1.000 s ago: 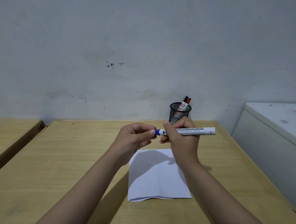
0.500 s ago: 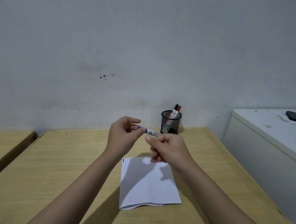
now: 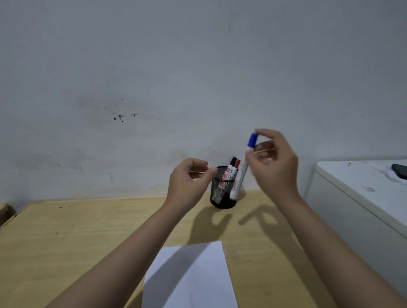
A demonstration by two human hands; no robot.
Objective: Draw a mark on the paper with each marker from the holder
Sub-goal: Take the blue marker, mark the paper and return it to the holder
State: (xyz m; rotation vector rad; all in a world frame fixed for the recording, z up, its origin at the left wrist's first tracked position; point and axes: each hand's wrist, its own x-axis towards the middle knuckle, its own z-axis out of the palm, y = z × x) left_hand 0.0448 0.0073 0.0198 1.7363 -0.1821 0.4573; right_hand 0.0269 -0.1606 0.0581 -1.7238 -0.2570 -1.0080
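Marker (image 3: 243, 167) near-upright, blue cap up | right hand (image 3: 272, 162) pinching cap | left hand (image 3: 189, 180) empty, loosely curled

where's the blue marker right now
In the head view the blue marker is right of centre, held near-upright by its cap in the right hand, its lower end in front of the mesh holder.

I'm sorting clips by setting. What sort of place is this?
Probably a plain indoor desk or study corner: a wooden table against a bare, scuffed wall, a mesh pen holder with markers, and a sheet of paper. A white cabinet stands beside it.
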